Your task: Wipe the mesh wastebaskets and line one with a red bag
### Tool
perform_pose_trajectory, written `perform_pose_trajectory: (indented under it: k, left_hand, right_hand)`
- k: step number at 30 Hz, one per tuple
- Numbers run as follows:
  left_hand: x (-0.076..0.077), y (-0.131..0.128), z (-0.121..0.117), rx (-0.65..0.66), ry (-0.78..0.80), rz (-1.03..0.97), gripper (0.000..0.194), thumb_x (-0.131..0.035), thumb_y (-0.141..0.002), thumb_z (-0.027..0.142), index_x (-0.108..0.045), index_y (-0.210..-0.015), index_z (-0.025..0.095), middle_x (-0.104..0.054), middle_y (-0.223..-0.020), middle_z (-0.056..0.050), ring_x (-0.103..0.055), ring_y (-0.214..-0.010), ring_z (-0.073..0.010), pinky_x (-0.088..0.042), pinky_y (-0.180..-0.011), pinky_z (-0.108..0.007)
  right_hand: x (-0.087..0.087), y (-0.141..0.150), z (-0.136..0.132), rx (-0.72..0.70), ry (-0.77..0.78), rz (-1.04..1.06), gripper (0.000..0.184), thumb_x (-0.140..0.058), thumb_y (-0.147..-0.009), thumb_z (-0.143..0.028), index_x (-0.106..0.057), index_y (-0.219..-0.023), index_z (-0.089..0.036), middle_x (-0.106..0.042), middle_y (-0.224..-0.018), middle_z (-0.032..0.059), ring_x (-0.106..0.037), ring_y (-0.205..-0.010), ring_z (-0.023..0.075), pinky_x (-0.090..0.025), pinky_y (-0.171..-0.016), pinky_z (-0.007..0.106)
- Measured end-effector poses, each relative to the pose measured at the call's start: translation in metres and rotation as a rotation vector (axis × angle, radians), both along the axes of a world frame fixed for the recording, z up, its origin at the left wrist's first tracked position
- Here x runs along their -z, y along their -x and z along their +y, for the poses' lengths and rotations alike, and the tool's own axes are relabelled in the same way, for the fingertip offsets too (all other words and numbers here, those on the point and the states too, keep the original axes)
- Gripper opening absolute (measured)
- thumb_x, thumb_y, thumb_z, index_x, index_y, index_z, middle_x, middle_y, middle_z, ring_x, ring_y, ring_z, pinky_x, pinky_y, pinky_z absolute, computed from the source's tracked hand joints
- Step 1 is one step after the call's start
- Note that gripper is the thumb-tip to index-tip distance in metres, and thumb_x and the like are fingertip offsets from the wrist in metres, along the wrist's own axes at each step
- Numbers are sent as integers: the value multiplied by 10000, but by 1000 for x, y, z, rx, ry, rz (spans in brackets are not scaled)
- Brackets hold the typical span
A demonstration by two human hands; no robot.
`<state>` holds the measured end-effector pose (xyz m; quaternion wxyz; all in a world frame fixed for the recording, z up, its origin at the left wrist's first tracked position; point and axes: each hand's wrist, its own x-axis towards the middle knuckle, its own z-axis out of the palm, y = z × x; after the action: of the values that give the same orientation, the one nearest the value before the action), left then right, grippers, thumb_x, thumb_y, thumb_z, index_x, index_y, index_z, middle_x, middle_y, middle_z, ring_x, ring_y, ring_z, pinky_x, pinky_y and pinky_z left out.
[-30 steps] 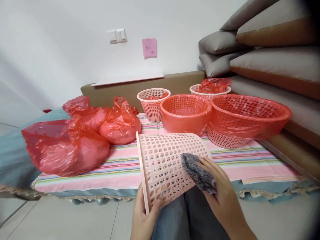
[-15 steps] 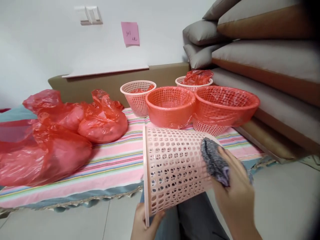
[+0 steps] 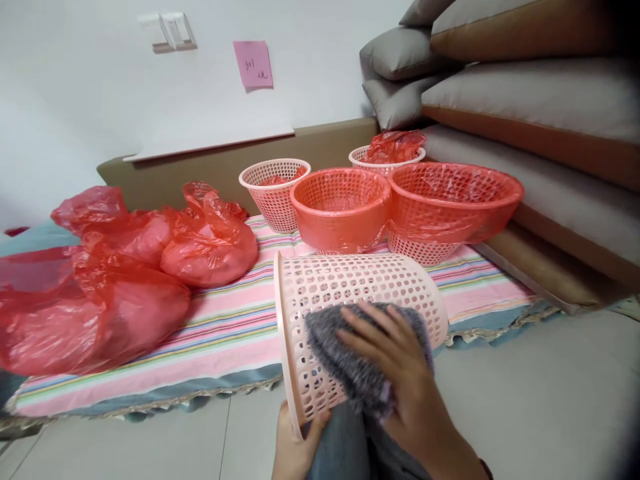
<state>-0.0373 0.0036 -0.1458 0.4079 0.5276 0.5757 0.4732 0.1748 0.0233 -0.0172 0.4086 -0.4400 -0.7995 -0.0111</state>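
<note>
A pale pink perforated plastic wastebasket (image 3: 345, 277) lies on its side in front of me, its rim to the left and its base to the right. My left hand (image 3: 297, 440) grips the lower part of the rim, thumb on the outer side. Against the basket's near wall, my right hand (image 3: 395, 360) presses a fluffy grey cloth (image 3: 340, 353), fingers laid over it. The cloth covers part of the holes. Below the basket, my legs in jeans (image 3: 345, 440) are partly visible.
Red plastic bags (image 3: 135, 307), filled, sit at left on a striped cloth (image 3: 235, 327). Behind the wastebasket stand pink baskets (image 3: 280, 207) and others lined with red bags (image 3: 340, 220). Stacked grey-brown cushions (image 3: 540, 107) rise at right. A pink note (image 3: 253, 65) sticks to the wall.
My right hand and the cloth have moved left from the basket's base end to the middle of its wall. The basket has swung slightly, while my left hand keeps the rim.
</note>
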Motion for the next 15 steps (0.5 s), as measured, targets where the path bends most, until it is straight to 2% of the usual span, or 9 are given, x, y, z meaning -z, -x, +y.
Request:
perform_pose_trajectory:
  k: [3,6,8,10,11,15]
  left_hand:
    - [1,5,-1,6,31,85,493,-734,-706,627,-806,-914,186,-777,-960,-152,-724,-942,-357,-576,-895,-493]
    - [-13,3,1,218,23,123,392,-674,-795,556,-816,-926,216,-776,-1006,-142,-720,-974,-356,-577,-898,-493]
    - [-26,-3,2,329,8,103,338,-637,-839,503,-813,-966,244,-772,-1039,-123,-720,-988,-345,-581,-897,-476]
    - [-39,-11,1,373,5,65,301,-646,-833,475,-813,-972,266,-774,-1038,-104,-723,-980,-347,-588,-884,-474]
    - [-45,-16,-1,354,18,35,287,-665,-812,478,-816,-943,272,-779,-1017,-95,-722,-973,-354,-588,-881,-480]
    - [-55,-34,-11,187,103,-109,325,-717,-701,573,-803,-764,265,-783,-889,-88,-710,-958,-393,-581,-871,-501]
  right_hand:
    - [16,-34,11,230,-31,163,549,-471,-860,-214,-482,-1409,-227,-518,-1471,72,-424,-1391,277,-263,-1173,530]
    - [26,-61,19,438,-49,299,490,-540,-869,-216,-556,-1357,-185,-622,-1332,129,-567,-1245,301,-442,-1050,516]
    - [26,-66,21,514,-53,312,452,-553,-874,-235,-594,-1318,-158,-656,-1264,149,-606,-1181,315,-482,-1003,520]
    - [20,-58,18,529,-75,260,485,-546,-876,-260,-566,-1349,-155,-631,-1305,165,-573,-1224,346,-450,-1027,570]
    - [15,-49,15,512,-90,227,515,-535,-874,-261,-533,-1380,-164,-603,-1349,164,-537,-1270,357,-418,-1053,593]
    - [-10,-3,-4,279,-86,84,577,-431,-859,-223,-436,-1436,-208,-515,-1467,100,-406,-1401,322,-287,-1159,579]
